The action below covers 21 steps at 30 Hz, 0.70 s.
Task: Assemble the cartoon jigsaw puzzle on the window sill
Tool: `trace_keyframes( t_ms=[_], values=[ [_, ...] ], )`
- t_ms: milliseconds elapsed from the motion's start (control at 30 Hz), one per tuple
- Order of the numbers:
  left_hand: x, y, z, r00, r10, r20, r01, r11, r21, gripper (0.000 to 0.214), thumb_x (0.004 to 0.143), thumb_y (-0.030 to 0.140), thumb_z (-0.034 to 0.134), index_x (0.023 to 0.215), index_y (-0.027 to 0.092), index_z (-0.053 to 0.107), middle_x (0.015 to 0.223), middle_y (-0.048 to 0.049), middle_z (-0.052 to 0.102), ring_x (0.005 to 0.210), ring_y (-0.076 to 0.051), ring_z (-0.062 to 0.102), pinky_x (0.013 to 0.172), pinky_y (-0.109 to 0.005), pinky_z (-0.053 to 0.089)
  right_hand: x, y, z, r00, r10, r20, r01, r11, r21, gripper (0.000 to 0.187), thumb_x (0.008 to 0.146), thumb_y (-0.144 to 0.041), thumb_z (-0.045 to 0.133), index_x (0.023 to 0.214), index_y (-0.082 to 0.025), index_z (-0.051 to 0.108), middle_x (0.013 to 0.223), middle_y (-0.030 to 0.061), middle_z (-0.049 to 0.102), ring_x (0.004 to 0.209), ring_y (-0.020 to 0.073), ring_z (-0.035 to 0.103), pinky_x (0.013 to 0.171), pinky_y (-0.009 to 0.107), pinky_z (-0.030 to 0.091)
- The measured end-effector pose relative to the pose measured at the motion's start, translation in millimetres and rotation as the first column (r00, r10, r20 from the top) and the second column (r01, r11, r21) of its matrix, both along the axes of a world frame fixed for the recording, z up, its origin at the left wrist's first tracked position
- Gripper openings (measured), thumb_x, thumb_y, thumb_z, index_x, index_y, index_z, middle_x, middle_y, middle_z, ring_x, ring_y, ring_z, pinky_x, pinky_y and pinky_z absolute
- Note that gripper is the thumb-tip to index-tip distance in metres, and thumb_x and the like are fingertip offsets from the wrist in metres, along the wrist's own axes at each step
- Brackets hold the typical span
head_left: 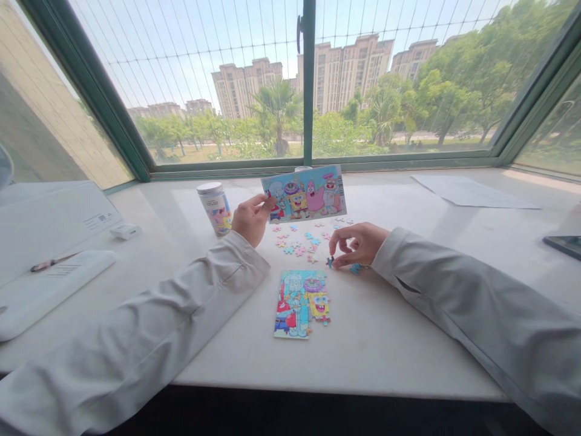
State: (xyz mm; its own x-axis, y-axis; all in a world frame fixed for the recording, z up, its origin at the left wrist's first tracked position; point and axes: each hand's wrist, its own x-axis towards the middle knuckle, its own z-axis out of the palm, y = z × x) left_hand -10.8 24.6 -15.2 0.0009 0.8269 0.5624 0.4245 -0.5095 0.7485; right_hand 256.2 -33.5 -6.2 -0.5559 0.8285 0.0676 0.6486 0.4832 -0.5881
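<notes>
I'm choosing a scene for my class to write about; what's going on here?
A person's left hand holds up a flat, rectangular, colourful cartoon card, while the right hand pinches a small blue jigsaw piece. Nearer the person, on the white tabletop, lies a partly assembled, multicoloured cartoon jigsaw, its right edge ragged. Loose pink, blue and yellow pieces lie scattered beyond it.
</notes>
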Motion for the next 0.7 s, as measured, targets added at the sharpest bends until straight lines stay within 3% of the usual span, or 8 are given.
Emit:
trace_keyframes(
  t_ms=[200, 500, 700],
  values=[
    [-0.1, 0.9, -1.2, 0.999, -0.035, 0.038, 0.036, 0.999, -0.011, 0.039, 0.082, 0.050, 0.057, 0.095, 0.016, 0.069, 0.062, -0.0019, 0.066, 0.050, -0.012, 0.051, 0.045, -0.023, 0.036, 0.0, -0.2, -0.4, 0.999, 0.019, -0.036, -0.020, 1.000, -0.017, 0.034, 0.065, -0.044, 0.076, 0.084, -0.018, 0.068, 0.063, -0.0060, 0.049, 0.051, 0.0051, 0.034, 0.054, 0.022, 0.032],
    [0.3, -0.8, -0.7, 0.998, -0.045, 0.038, 0.045, 0.999, -0.018, 0.038, 0.082, 0.051, 0.055, 0.093, 0.017, 0.069, 0.067, -0.0024, 0.069, 0.055, -0.013, 0.055, 0.048, -0.023, 0.039, -4.8, -7.8, 3.9, 0.998, 0.036, -0.050, -0.039, 0.997, -0.061, 0.022, 0.068, -0.037, 0.072, 0.078, -0.018, 0.068, 0.080, 0.0011, 0.069, 0.053, 0.0055, 0.043, 0.051, 0.022, 0.030],
    [-0.2, -1.5, -0.5, 0.999, -0.035, 0.015, 0.036, 0.999, -0.030, 0.038, 0.082, 0.051, 0.056, 0.093, 0.018, 0.069, 0.066, -0.0020, 0.069, 0.058, -0.015, 0.057, 0.051, -0.023, 0.041, -6.6, -12.4, 9.5, 0.992, -0.020, -0.121, 0.008, 0.995, -0.098, 0.031, 0.068, -0.039, 0.072, 0.088, -0.016, 0.070, 0.083, 0.0039, 0.070, 0.054, 0.0059, 0.049, 0.051, 0.022, 0.033]
  ],
)
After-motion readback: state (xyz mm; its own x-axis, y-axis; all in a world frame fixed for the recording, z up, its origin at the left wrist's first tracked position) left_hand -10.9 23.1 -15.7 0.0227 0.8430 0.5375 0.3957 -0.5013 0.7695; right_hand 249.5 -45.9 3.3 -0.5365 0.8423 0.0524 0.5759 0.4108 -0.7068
